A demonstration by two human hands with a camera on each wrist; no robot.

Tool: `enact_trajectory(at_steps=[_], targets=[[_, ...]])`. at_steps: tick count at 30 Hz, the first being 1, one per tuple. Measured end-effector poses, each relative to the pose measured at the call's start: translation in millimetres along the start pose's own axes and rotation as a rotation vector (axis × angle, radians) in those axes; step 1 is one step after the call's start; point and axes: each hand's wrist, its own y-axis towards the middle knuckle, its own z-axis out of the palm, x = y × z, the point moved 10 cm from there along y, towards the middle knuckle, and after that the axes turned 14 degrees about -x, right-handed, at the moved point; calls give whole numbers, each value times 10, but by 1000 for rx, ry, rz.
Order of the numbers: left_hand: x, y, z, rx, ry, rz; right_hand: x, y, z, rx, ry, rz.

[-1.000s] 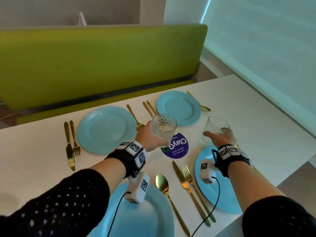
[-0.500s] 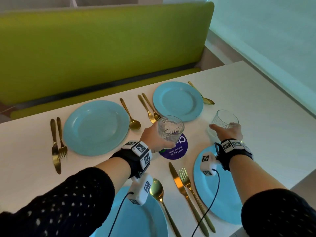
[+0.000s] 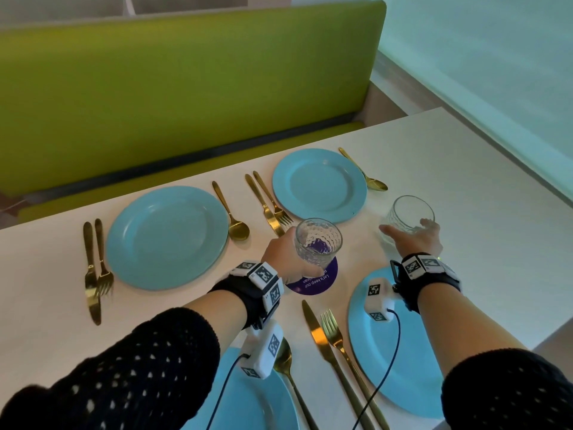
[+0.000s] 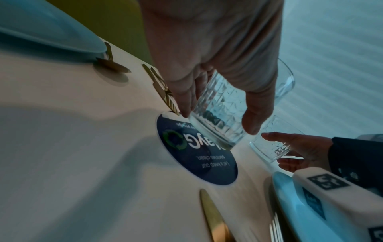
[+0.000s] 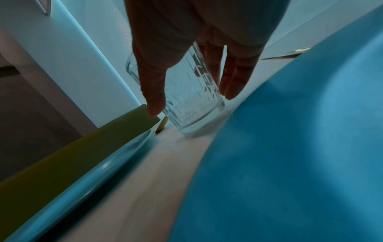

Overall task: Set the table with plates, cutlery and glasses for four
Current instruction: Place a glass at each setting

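My left hand (image 3: 297, 259) grips a textured glass (image 3: 319, 243) and holds it just above the table, over a round purple sticker (image 3: 319, 282). In the left wrist view its base (image 4: 215, 131) hangs tilted above the sticker. My right hand (image 3: 415, 235) holds a second glass (image 3: 409, 212), thumb on one side and fingers on the other. This glass (image 5: 192, 104) stands on the white table (image 3: 465, 197) between the far right plate (image 3: 319, 184) and the near right plate (image 3: 393, 352). Blue plates also lie far left (image 3: 167, 237) and near left (image 3: 254, 401).
Gold cutlery lies beside each plate: a knife and fork (image 3: 93, 274) far left, a spoon (image 3: 235, 225), a knife and fork (image 3: 269, 203) by the far right plate, a spoon (image 3: 369, 178), and a knife and fork (image 3: 335, 346) near me. A green bench (image 3: 186, 88) runs behind the table.
My left hand has carried its glass a little further over the purple sticker. My right hand stays around its glass at about the same spot. The head view has tipped down.
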Motion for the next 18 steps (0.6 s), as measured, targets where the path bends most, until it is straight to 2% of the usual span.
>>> enact_trajectory(at_steps=[18], targets=[[-64,24,242,52,-48,13,-58,-97,-102,52,-31,-47]])
